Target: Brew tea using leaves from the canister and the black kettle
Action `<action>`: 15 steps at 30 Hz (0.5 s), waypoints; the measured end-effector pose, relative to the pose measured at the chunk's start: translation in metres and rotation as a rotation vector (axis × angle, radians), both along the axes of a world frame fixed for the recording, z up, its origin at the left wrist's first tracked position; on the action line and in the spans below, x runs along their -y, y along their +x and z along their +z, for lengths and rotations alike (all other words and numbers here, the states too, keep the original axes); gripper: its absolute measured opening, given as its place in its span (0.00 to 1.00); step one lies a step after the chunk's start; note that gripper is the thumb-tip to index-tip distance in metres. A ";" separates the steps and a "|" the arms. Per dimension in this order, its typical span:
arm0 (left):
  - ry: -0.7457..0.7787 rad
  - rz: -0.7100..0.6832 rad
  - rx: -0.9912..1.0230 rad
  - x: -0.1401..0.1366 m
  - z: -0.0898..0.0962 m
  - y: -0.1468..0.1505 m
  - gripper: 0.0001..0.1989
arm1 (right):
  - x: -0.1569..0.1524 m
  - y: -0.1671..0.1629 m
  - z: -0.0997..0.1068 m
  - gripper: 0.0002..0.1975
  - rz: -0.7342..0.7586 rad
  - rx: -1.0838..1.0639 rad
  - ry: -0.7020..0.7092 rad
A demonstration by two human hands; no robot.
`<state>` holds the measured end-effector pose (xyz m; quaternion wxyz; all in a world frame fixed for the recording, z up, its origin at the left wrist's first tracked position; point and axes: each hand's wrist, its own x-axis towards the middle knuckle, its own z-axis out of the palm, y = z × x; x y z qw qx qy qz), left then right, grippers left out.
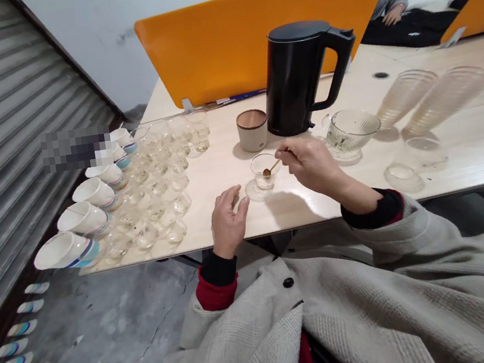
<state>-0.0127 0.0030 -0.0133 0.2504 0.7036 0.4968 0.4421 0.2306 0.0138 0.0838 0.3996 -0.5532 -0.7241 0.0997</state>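
My right hand pinches the thin handle of a small wooden spoon. The spoon's round, dark-looking bowl is at a small clear cup on the table; whether it touches the inside, I cannot tell. My left hand is open and holds nothing, its fingers stretched out to the left of that cup. A faint clear round shape, perhaps the cup's shadow or a lid, lies between them. Behind the cup stands a beige canister with a wooden lid. A ribbed glass cup sits on a saucer beyond my right wrist.
A black kettle stands before an orange divider. Many clear cups crowd the table's left, beside a row of white paper cups. Stacked clear cups lie tilted at right. Another person's hand rests beyond.
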 end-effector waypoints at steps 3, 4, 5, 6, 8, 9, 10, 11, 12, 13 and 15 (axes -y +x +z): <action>0.002 -0.008 0.012 0.000 -0.001 0.000 0.16 | 0.006 0.004 0.003 0.10 -0.016 -0.071 0.005; 0.003 -0.011 0.017 0.000 -0.001 0.000 0.15 | 0.009 0.006 0.005 0.10 -0.028 -0.114 0.013; 0.004 -0.015 0.021 0.000 -0.001 0.000 0.15 | 0.013 0.008 0.008 0.11 -0.046 -0.159 0.027; 0.005 -0.016 0.022 0.000 -0.001 0.000 0.15 | 0.016 0.010 0.010 0.11 -0.064 -0.203 0.044; 0.007 -0.016 0.021 0.000 -0.001 0.000 0.15 | 0.023 0.012 0.012 0.11 -0.091 -0.281 0.080; 0.008 -0.016 0.021 0.000 -0.001 0.000 0.16 | 0.026 0.012 0.012 0.11 -0.100 -0.314 0.096; 0.009 -0.016 0.022 0.000 -0.001 0.000 0.16 | 0.028 0.012 0.011 0.12 -0.107 -0.341 0.107; 0.009 -0.016 0.023 0.000 -0.001 0.000 0.16 | 0.030 0.012 0.010 0.12 -0.112 -0.362 0.116; 0.010 -0.016 0.025 0.000 -0.002 0.000 0.16 | 0.031 0.012 0.008 0.11 -0.118 -0.375 0.126; 0.009 -0.014 0.024 0.000 -0.002 0.000 0.16 | 0.031 0.011 0.005 0.11 -0.123 -0.383 0.137; 0.006 -0.009 0.021 0.000 -0.002 0.000 0.15 | 0.032 0.008 0.001 0.10 -0.115 -0.383 0.160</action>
